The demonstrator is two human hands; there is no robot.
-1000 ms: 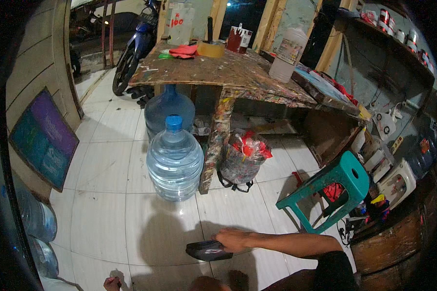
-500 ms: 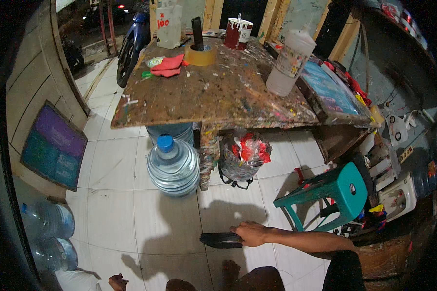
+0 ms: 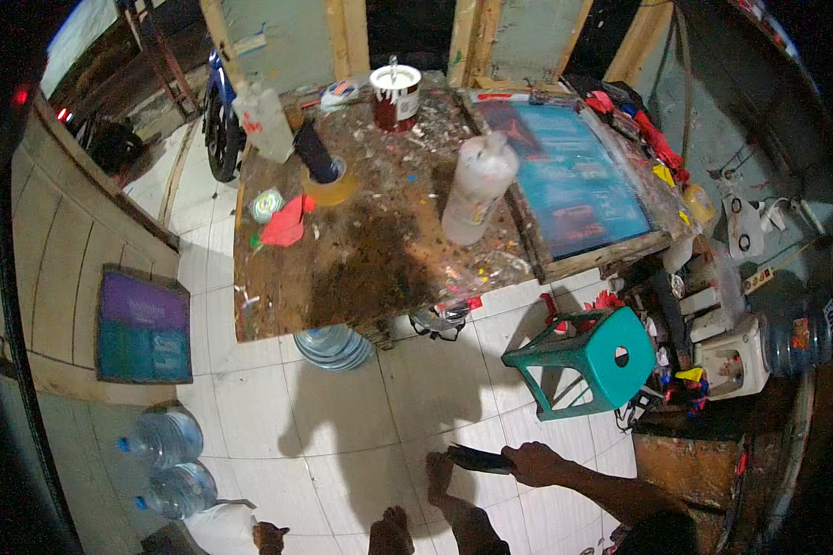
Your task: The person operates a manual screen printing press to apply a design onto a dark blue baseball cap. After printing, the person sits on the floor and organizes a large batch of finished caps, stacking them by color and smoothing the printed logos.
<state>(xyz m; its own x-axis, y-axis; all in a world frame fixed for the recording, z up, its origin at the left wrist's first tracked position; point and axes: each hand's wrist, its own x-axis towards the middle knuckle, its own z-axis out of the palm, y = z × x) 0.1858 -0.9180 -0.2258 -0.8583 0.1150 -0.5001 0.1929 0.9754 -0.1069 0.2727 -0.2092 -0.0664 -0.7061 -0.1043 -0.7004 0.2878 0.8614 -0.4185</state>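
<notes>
My right hand (image 3: 534,462) is closed around one end of a flat, dark, elongated object (image 3: 481,460). It is held out over the tiled floor, near my feet and in front of the green stool (image 3: 611,356); its exact kind does not show. My left hand (image 3: 269,537) hangs low at the bottom edge, beside a white sack (image 3: 220,527). It seems to hold nothing; a finger or thumb sticks out, while the other fingers are hard to make out in the dim light.
Ahead stands a paint-stained wooden table (image 3: 361,268) with a translucent squeeze bottle (image 3: 477,190), a paint can (image 3: 396,100), a roll of yellowish tape (image 3: 329,190), a red cloth (image 3: 288,222) and a framed screen (image 3: 574,185). Large water bottles (image 3: 178,490) lie at left.
My view has shifted nearer the table and turned a little right. The dark object is still in my right hand. My left hand remains low beside the white sack.
</notes>
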